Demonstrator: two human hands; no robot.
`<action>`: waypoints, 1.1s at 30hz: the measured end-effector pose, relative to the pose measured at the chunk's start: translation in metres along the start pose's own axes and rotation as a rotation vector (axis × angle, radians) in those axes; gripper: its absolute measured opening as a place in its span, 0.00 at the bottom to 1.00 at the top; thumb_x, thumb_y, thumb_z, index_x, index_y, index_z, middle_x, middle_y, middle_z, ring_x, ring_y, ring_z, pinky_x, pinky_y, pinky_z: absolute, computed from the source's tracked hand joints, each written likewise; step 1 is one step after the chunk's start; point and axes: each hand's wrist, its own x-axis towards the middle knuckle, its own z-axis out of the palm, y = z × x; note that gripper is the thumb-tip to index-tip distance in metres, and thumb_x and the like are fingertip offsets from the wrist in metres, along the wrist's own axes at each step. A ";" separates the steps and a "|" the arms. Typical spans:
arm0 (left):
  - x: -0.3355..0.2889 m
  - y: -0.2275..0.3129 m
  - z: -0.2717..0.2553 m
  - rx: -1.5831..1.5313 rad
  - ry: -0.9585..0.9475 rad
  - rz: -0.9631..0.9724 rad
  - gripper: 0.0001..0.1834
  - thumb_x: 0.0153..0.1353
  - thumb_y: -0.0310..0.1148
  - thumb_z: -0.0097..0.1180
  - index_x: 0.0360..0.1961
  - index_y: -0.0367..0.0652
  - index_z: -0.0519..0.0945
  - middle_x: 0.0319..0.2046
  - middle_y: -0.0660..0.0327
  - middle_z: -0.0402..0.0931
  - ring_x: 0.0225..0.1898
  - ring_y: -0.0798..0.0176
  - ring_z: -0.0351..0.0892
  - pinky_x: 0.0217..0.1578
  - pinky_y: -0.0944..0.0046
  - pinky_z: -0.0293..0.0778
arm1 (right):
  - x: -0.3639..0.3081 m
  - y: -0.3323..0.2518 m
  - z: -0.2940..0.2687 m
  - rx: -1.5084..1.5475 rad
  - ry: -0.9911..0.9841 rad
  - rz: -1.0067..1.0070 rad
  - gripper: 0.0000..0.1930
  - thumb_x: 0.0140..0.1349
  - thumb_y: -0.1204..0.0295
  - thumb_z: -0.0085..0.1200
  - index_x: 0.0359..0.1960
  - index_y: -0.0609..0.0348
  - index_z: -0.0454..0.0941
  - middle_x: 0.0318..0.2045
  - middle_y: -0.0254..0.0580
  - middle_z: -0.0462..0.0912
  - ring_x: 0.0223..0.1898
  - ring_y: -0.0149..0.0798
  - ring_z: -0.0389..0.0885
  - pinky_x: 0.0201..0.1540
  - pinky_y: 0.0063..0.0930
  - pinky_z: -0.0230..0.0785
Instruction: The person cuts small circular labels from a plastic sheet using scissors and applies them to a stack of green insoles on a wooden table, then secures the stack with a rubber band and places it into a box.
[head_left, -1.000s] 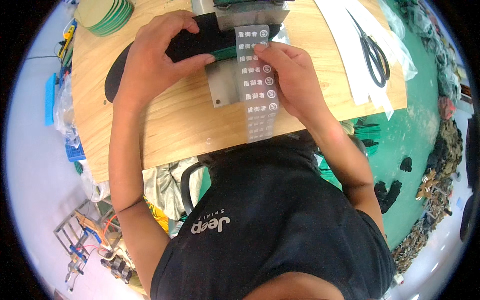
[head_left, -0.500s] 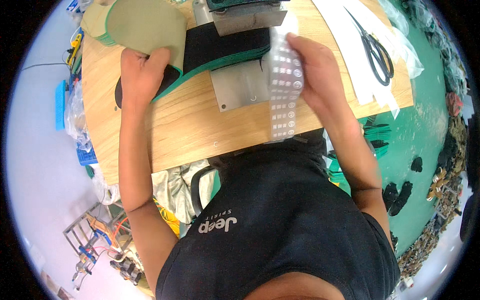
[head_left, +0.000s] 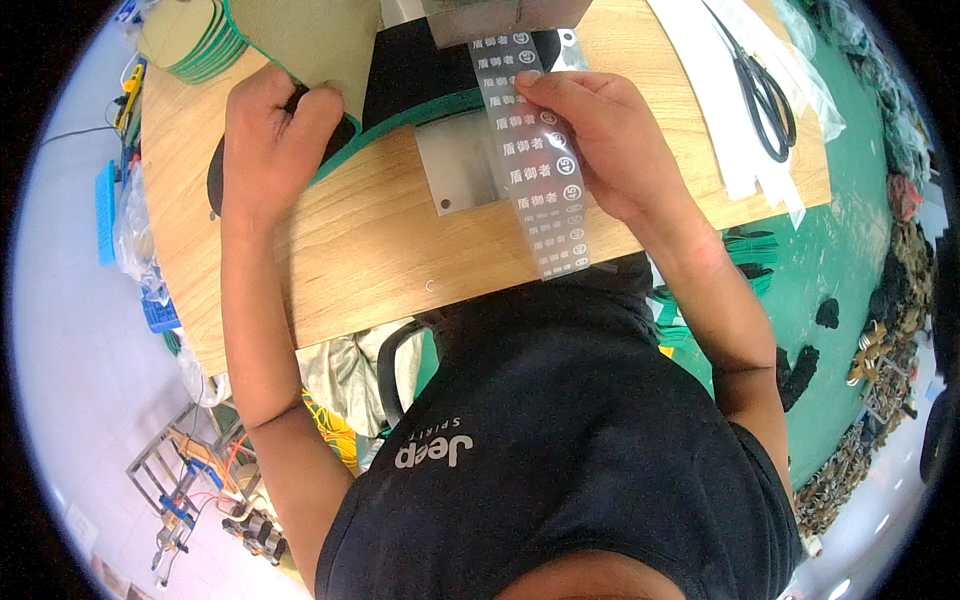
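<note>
My left hand [head_left: 270, 145] is closed around the near-left edge of several black insoles [head_left: 410, 75] with green edges, stacked together. A tan-faced insole [head_left: 300, 40] curls up and back beside that hand. My right hand [head_left: 610, 130] pinches a clear plastic label strip [head_left: 540, 180] printed with rows of white marks and round symbols. Its upper end lies over the right part of the black insoles, below a metal machine head [head_left: 505, 20]; the lower end hangs toward my body. Beneath the insoles is a flat metal plate [head_left: 455, 165] on the table.
Black-handled scissors [head_left: 765, 110] lie on white sheets [head_left: 705, 120] at the right of the wooden table [head_left: 350, 270]. A fanned pile of tan insoles [head_left: 190, 40] sits at the far left. Green-edged pieces [head_left: 750, 250] are stacked below the table's right side.
My right hand has drawn the label strip leftward over the black insoles, and its printed face now shows more fully. My left hand keeps its grip, shifted slightly left.
</note>
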 end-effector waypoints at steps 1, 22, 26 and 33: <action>0.001 -0.001 -0.001 0.010 -0.001 0.007 0.07 0.51 0.27 0.50 0.23 0.32 0.72 0.14 0.61 0.63 0.20 0.70 0.60 0.22 0.67 0.60 | 0.000 -0.001 -0.001 0.000 -0.013 0.005 0.12 0.64 0.67 0.51 0.30 0.66 0.78 0.22 0.36 0.80 0.20 0.24 0.77 0.23 0.16 0.69; 0.006 0.022 0.015 0.348 -0.121 0.169 0.36 0.46 0.38 0.69 0.57 0.40 0.70 0.47 0.51 0.77 0.48 0.55 0.77 0.52 0.60 0.70 | -0.002 0.003 0.001 0.003 0.082 -0.045 0.14 0.63 0.64 0.52 0.28 0.64 0.79 0.21 0.33 0.78 0.19 0.23 0.73 0.19 0.18 0.59; 0.005 0.017 0.013 0.380 -0.115 0.123 0.38 0.43 0.41 0.72 0.56 0.40 0.72 0.46 0.50 0.77 0.49 0.52 0.76 0.51 0.59 0.70 | -0.003 0.000 0.002 0.073 0.087 -0.065 0.14 0.64 0.64 0.52 0.28 0.64 0.79 0.20 0.33 0.78 0.19 0.24 0.73 0.20 0.17 0.61; 0.003 0.016 0.012 0.399 -0.127 0.128 0.35 0.44 0.42 0.72 0.53 0.39 0.74 0.44 0.50 0.77 0.47 0.53 0.76 0.51 0.59 0.70 | -0.013 0.005 -0.012 -0.115 0.112 -0.297 0.14 0.64 0.66 0.51 0.28 0.65 0.79 0.22 0.35 0.79 0.22 0.24 0.76 0.25 0.16 0.67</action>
